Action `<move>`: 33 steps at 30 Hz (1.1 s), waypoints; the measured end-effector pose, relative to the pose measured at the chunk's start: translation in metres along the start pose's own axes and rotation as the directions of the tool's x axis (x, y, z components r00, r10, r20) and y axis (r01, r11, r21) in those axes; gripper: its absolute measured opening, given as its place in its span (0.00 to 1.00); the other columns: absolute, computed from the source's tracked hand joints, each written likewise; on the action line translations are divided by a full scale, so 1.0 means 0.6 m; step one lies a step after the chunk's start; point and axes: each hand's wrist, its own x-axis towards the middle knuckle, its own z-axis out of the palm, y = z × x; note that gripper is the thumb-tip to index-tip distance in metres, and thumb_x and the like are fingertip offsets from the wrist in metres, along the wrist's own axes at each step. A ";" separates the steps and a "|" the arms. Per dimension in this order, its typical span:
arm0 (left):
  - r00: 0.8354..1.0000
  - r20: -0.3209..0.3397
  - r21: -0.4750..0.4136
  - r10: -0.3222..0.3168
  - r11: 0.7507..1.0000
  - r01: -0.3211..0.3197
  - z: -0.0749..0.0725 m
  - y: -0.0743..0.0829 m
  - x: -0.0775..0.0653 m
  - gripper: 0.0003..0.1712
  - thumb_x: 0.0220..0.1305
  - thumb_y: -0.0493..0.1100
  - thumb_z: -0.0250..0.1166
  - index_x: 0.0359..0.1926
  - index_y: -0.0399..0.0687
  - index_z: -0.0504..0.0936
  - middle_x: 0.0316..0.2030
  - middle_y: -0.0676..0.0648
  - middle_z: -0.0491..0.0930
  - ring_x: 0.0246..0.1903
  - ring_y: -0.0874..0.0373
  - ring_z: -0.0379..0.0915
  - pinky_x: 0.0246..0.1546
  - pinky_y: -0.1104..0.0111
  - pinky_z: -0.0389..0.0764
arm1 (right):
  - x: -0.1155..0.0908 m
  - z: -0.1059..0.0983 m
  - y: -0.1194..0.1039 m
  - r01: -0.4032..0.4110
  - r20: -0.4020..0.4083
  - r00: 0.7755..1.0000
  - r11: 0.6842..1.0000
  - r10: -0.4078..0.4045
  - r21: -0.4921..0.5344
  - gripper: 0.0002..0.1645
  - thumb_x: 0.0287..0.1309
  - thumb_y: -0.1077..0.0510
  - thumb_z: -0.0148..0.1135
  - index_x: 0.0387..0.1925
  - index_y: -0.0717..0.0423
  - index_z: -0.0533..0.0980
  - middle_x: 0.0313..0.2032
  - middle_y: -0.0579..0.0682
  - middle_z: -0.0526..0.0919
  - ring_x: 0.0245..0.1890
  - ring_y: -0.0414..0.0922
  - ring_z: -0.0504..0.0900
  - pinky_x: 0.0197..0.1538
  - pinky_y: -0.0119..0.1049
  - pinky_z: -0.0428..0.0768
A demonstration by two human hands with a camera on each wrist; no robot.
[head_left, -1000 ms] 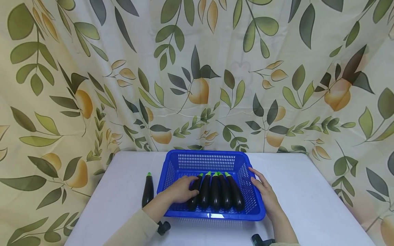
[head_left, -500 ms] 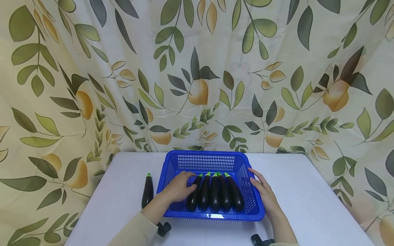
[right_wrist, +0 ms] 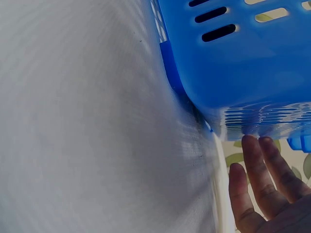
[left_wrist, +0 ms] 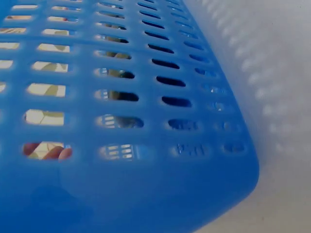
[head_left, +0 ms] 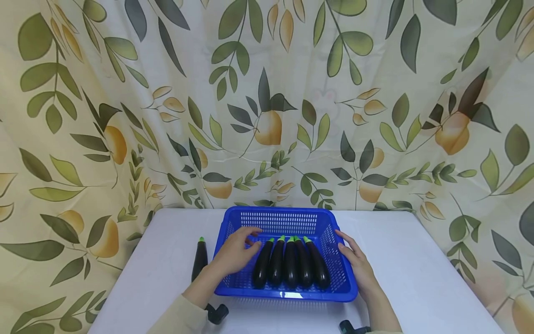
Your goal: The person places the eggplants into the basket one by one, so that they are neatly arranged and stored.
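Note:
Several dark eggplants [head_left: 290,263] with green stem ends lie side by side in a blue plastic basket [head_left: 286,294]. My left hand [head_left: 236,253] hovers over the basket's left part, thumb and fingers apart, just left of the leftmost eggplant [head_left: 262,264] and holding nothing. At the right side, my right hand [head_left: 360,266] rests against the basket's rim with fingers extended. In the right wrist view its fingers [right_wrist: 265,179] look straight and reach the basket's outer wall. Through a slot in the left wrist view, only small parts of the left fingers [left_wrist: 56,152] show.
One more eggplant [head_left: 200,257] lies on the white table [head_left: 417,269], left of the basket and partly behind the left forearm. A leaf-patterned curtain [head_left: 267,106] hangs behind the table. Dark wrist-camera mounts [head_left: 218,314] show below the wrists.
My left hand has let go of the leftmost eggplant and moved up and left from it, with its fingers spreading. The right hand stays at the basket's right side.

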 end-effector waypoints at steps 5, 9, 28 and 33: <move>1.000 -0.008 0.007 0.016 1.000 -0.016 -0.010 0.000 -0.003 0.22 0.76 0.51 0.61 0.67 0.57 0.77 0.58 0.48 0.81 0.52 0.56 0.80 0.51 0.58 0.86 | 0.000 0.000 0.001 0.001 0.003 1.000 1.000 -0.001 -0.003 0.37 0.75 0.31 0.46 0.79 0.30 0.57 0.81 0.60 0.52 0.74 0.73 0.62 0.64 0.68 0.76; 0.999 -0.009 0.017 0.033 0.999 -0.033 -0.019 0.003 -0.006 0.23 0.76 0.51 0.61 0.68 0.56 0.76 0.59 0.48 0.81 0.52 0.56 0.80 0.51 0.59 0.86 | 0.001 0.000 0.002 0.003 0.004 1.000 1.000 -0.003 -0.006 0.37 0.75 0.30 0.46 0.79 0.30 0.57 0.82 0.60 0.51 0.75 0.73 0.62 0.64 0.69 0.75; 0.993 -0.113 0.079 0.028 0.997 -0.019 -0.080 -0.002 -0.024 0.18 0.74 0.47 0.63 0.62 0.57 0.80 0.52 0.52 0.83 0.49 0.57 0.80 0.48 0.59 0.86 | -0.001 -0.003 0.002 -0.006 0.001 1.000 1.000 0.006 -0.019 0.36 0.76 0.32 0.45 0.79 0.31 0.56 0.82 0.60 0.52 0.75 0.72 0.62 0.65 0.67 0.74; 0.990 -0.138 0.066 0.009 0.998 0.000 -0.094 -0.012 -0.031 0.15 0.74 0.47 0.64 0.58 0.55 0.81 0.48 0.53 0.83 0.46 0.57 0.78 0.48 0.60 0.84 | -0.001 -0.002 0.003 -0.008 0.003 1.000 1.000 0.008 -0.025 0.37 0.75 0.31 0.45 0.79 0.31 0.56 0.82 0.60 0.51 0.75 0.72 0.61 0.65 0.68 0.74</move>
